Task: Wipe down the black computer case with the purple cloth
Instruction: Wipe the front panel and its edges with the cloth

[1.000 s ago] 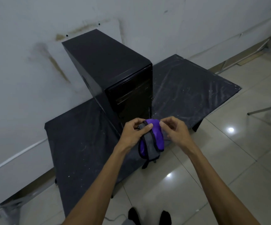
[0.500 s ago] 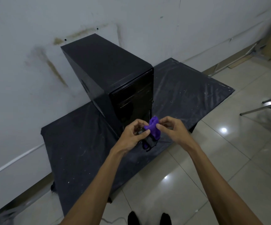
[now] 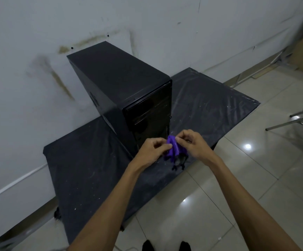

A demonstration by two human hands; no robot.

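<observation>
Dim, soft picture; ceiling lights glare on the floor tiles (image 3: 247,146); wide-angle edges bend.

Computer case (image 3: 121,84): black tower, upright on a dark platform (image 3: 85,169), glossy front toward the camera. Cloth (image 3: 174,148): purple, dark-trimmed, bunched, aloft just before the case's lower front.

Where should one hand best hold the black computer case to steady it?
Probably grip the top of the computer case at its front edge, coming from above: it stands upright and tall, and its flat top is bare.
</observation>
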